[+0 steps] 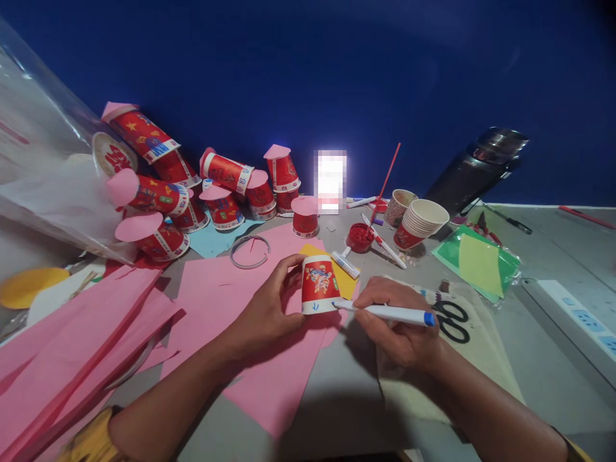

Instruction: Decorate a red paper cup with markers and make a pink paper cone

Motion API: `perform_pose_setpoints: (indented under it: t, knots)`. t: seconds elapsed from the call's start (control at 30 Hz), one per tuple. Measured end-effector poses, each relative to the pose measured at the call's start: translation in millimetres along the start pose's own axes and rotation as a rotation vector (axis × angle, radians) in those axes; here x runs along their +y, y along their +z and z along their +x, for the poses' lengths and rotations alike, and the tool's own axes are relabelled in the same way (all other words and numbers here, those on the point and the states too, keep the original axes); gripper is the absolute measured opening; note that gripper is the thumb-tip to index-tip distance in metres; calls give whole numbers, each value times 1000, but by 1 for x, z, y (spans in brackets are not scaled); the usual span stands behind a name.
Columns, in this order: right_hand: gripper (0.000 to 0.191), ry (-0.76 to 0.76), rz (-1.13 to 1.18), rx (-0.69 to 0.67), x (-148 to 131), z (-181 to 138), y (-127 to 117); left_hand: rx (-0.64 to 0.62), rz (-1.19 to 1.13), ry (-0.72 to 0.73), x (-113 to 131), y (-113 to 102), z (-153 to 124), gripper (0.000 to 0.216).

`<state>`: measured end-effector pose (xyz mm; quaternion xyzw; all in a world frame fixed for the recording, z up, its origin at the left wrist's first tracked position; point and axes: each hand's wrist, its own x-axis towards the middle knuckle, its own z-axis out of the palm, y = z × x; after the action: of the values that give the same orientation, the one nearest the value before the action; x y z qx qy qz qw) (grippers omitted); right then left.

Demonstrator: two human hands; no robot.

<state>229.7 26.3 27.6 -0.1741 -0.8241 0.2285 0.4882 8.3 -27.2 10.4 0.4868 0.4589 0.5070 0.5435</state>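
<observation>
In the head view, a red paper cup (321,282) is held by the left hand (276,298), its thumb and fingers half curled around the cup's side, above pink paper (212,289) at the middle of the table. The cup is turned with its wider, white-banded end down; whether it rests on the paper cannot be told. A white marker (402,314) with a blue end is gripped by the closed fingers of the right hand (407,330), and its tip is brought to the white band, where a blue mark can be seen. Beyond, red matter is held in a small tub (360,240), with a red stick (385,186) stood slanting in it. Just beside it, paper cups are nested in a tilted stack (414,228), the pale inside of the topmost being shown. A patterned cup (401,201) is placed behind; its contents are hidden. A black flask (464,173) is topped by its lid. At the left, pink-capped red cups (158,192) are piled beside a clear plastic bag (43,160).
</observation>
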Motion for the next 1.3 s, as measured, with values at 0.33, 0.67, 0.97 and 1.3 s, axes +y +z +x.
perform_pose_setpoints:
  t: [0.33,0.67,0.97,1.3]
  knots:
    - [13,-9,12,-1,0,0,0,-12,-7,-4,-2,-1,0,79]
    - [10,65,-2,23,1,-1,-1,3,-29,2,-5,-2,0,77]
    - [16,98,-139,78,3,-3,-7,51,-93,-61,-5,-8,2,82]
    - [24,-73,-191,41,10,-4,6,8,-250,-106,-7,-4,1,91]
